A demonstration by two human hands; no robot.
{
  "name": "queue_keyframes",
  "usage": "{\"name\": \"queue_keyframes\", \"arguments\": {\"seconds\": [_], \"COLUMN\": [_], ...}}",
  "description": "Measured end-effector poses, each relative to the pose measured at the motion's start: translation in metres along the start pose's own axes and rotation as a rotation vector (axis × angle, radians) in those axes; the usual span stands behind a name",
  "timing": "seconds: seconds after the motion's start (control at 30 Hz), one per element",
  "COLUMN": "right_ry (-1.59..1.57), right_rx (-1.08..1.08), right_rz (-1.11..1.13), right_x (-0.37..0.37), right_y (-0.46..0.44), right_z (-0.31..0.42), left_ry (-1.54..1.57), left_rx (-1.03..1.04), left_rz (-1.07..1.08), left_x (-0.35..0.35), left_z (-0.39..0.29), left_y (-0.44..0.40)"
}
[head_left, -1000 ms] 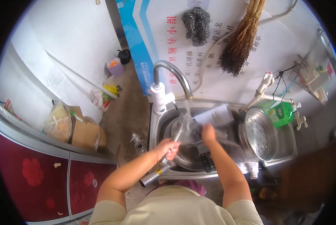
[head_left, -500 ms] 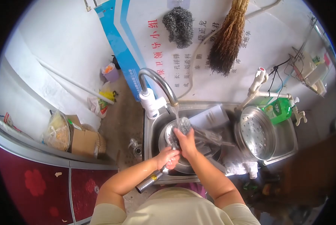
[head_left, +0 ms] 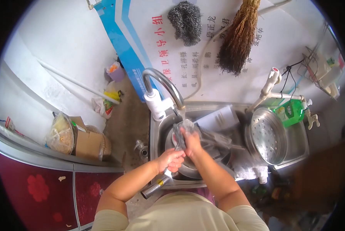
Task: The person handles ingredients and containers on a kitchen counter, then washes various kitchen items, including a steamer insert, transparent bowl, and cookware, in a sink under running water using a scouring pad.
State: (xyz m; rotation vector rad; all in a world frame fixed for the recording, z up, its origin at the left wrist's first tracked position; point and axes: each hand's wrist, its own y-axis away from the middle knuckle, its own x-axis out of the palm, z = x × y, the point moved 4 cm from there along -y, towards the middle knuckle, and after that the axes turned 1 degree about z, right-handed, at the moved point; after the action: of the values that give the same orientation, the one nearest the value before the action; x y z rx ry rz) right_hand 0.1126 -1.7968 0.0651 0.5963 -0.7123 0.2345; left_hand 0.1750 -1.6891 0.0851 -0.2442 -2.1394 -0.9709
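My left hand [head_left: 171, 160] is wrapped round the handle of a long metal ladle [head_left: 152, 189], whose thick tube end with a yellow mark sticks out towards my body. The ladle's head points into the sink and is mostly covered. My right hand [head_left: 191, 141] presses a silvery-grey crumpled scouring pad [head_left: 179, 133] against the head end, just beyond my left hand. Water runs from the curved faucet [head_left: 163, 79] onto the pad and right hand. Below them, a wide metal pan [head_left: 168, 143] lies in the sink [head_left: 155, 163], partly hidden by my arms.
Right of the basin sits a perforated steamer pan [head_left: 268, 134], with a green soap bottle [head_left: 290, 113] behind it. A white box-like piece [head_left: 220, 118] leans in the sink's back. A broom [head_left: 240, 42] and steel wool [head_left: 185, 23] hang above. Cardboard [head_left: 87, 144] stands at left.
My right hand and the pad have shifted slightly down over the ladle's head, covering more of it. My left hand keeps its hold on the handle. The view has moved slightly.
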Motion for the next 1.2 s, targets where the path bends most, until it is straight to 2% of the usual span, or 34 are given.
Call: {"name": "queue_keyframes", "arguments": {"seconds": [0.03,0.07,0.17,0.2,0.23,0.3,0.37,0.5,0.53,0.57,0.63,0.77,0.87,0.9,0.97,1.1,1.2], "right_ry": [0.006,-0.039,-0.094,-0.156,0.036,0.163,0.044,-0.057,0.052,0.089,0.013,0.022,-0.096,-0.222,-0.186,-0.19,-0.193], "right_rx": [0.034,-0.014,-0.078,-0.094,-0.182,-0.025,0.025,-0.093,-0.033,-0.072,0.033,-0.079,-0.198,-0.185,-0.135,0.032,0.132], "right_rz": [0.039,-0.143,-0.194,-0.061,-0.171,-0.035,-0.138,-0.037,-0.028,-0.031,-0.105,-0.171,-0.334,-0.228,-0.261,-0.089,-0.008], "right_x": [-0.004,-0.008,-0.014,-0.008,-0.005,-0.002,-0.012,-0.003,0.011,0.003,0.004,-0.016,-0.054,-0.049,-0.06,-0.056,-0.035], "right_y": [-0.011,-0.024,-0.029,-0.016,-0.003,0.002,-0.024,-0.011,0.013,0.009,0.007,-0.044,-0.079,-0.064,-0.06,-0.031,0.015], "right_z": [0.003,0.008,-0.01,-0.018,-0.03,-0.023,0.0,-0.007,-0.008,-0.026,-0.007,0.002,-0.001,0.024,0.041,0.037,0.023], "left_ry": [-0.015,-0.012,0.005,0.0,0.003,-0.033,-0.011,-0.06,-0.05,-0.036,-0.009,-0.033,-0.055,-0.08,-0.134,-0.152,-0.238], "left_rx": [0.0,-0.003,-0.01,-0.007,-0.006,-0.035,-0.031,-0.007,-0.012,-0.027,-0.036,-0.025,-0.068,-0.054,-0.026,0.066,0.148], "left_rz": [-0.005,-0.006,-0.012,-0.017,-0.023,-0.046,-0.03,-0.049,-0.049,-0.053,-0.06,-0.056,-0.016,-0.021,-0.031,-0.035,-0.157], "left_x": [0.002,0.002,-0.001,-0.006,-0.01,-0.008,0.002,-0.001,-0.004,-0.007,0.003,0.01,0.005,0.005,0.005,0.005,0.01], "left_z": [0.002,0.001,-0.002,-0.004,-0.005,-0.002,0.003,-0.001,-0.003,-0.001,0.006,0.001,-0.001,0.0,-0.001,-0.008,-0.015], "left_y": [0.0,-0.001,0.0,0.002,0.004,0.007,0.008,0.012,0.012,0.013,0.016,0.015,0.018,0.02,0.026,0.021,0.015]}}
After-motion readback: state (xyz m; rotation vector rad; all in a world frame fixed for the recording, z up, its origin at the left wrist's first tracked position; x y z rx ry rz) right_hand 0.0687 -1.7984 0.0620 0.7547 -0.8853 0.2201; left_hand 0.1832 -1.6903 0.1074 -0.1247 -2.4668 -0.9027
